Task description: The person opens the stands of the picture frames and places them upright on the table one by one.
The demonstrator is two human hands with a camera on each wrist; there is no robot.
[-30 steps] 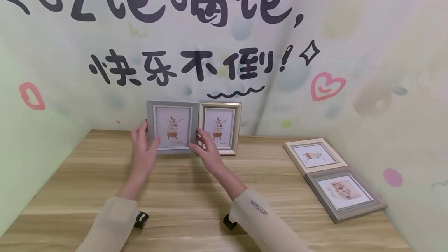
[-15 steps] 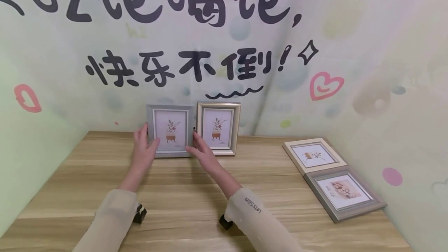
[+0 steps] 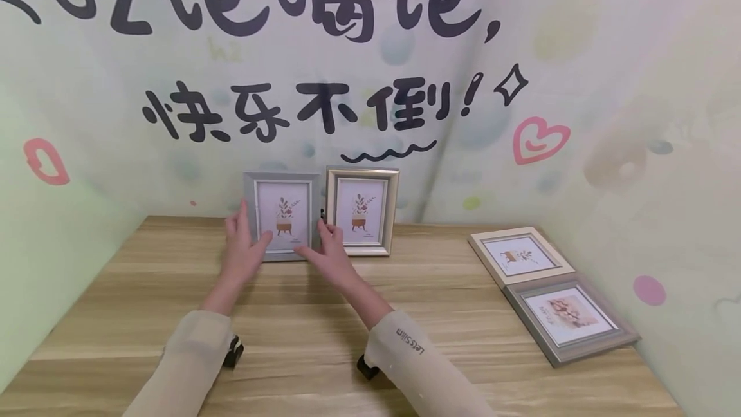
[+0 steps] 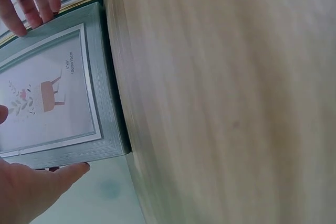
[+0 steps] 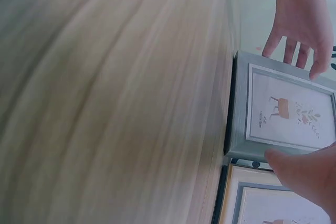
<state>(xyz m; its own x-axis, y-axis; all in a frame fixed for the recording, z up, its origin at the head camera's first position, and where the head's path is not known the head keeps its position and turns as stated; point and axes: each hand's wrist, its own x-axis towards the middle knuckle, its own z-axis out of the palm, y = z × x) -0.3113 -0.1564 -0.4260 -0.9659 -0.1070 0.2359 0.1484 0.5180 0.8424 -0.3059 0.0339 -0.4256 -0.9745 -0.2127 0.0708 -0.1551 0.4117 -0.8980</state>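
I have the grey frame (image 3: 284,214) upright on the table (image 3: 289,346): my left hand (image 3: 243,253) grips its left edge, my right hand (image 3: 331,255) its right, thumbs parted from fingers. Just right of it stands the gold frame (image 3: 363,212); well right, the cream frame (image 3: 523,253) and brown frame (image 3: 570,315) lie flat, touching.

On the table (image 3: 301,365), left of the middle of the back edge, the first frame (image 3: 283,211) stands before the wall (image 3: 454,188), between the left hand (image 3: 243,250) and the right hand (image 3: 332,256). The second frame (image 3: 361,211) stands just to its right. Near the back right corner the third frame (image 3: 523,255) lies flat; before it, touching, the fourth frame (image 3: 570,315) lies by the right edge.
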